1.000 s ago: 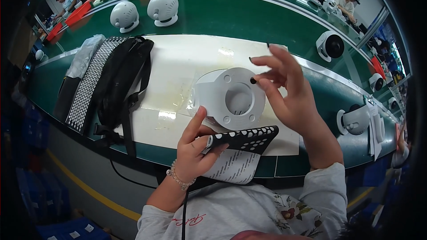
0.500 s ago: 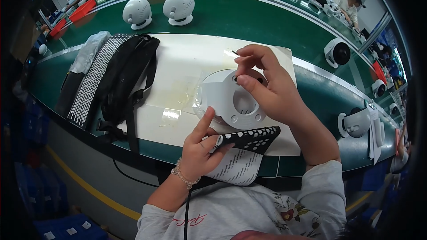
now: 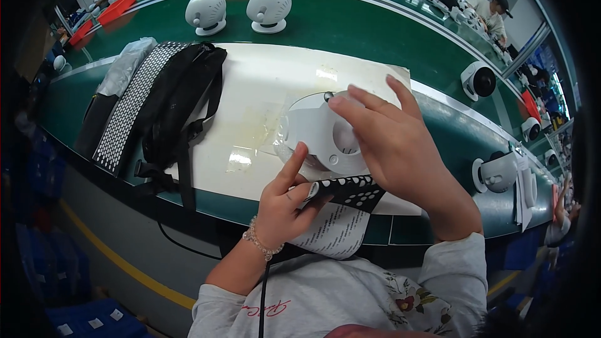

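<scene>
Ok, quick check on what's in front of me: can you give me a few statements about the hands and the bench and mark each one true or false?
1. The right hand lies over the white round part on the white mat. True.
2. The left hand is flat on the mat and holds nothing. False: it grips a black sheet with white dots and a printed paper strip.
3. A black bag with straps lies on the person's left side of the mat. True.
4. Two white round units stand on the green bench beyond the mat. True.
5. A wrist bracelet is on the right arm. False: the bead bracelet is on the left wrist.
</scene>
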### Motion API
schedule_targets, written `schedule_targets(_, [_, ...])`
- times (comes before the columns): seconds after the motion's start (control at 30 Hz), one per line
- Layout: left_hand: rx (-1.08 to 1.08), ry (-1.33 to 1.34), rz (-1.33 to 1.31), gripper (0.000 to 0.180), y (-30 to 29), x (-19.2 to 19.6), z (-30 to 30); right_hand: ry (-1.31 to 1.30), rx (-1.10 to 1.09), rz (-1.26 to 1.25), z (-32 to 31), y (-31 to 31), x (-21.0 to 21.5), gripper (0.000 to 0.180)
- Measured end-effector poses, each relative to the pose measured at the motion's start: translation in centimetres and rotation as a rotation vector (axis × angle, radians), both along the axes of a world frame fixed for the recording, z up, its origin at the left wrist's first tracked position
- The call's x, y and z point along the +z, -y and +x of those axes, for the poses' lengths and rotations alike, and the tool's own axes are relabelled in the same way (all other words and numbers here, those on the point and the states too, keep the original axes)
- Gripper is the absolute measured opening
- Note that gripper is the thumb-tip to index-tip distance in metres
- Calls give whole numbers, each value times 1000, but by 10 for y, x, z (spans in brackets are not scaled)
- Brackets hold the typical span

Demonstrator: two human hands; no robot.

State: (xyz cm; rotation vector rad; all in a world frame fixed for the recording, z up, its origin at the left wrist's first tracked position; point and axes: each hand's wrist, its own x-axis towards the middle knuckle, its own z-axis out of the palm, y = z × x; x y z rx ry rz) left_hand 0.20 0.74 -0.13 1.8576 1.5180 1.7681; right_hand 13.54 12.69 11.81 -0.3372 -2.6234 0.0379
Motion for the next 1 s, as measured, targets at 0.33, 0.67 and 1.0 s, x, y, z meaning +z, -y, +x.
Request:
schedule_targets(0.33, [5,-11,6,19,-1,-1,2,-200,43,-471,8,5,-33,7])
schedule_targets(0.67, [5,10,-6,19,-2,-2,0,-121,-49,-173,11,22,-40,13])
schedule_targets(1.0, [13,-9,7,17,-2,-2,2,-223,-78,-122,26,30,-52,21])
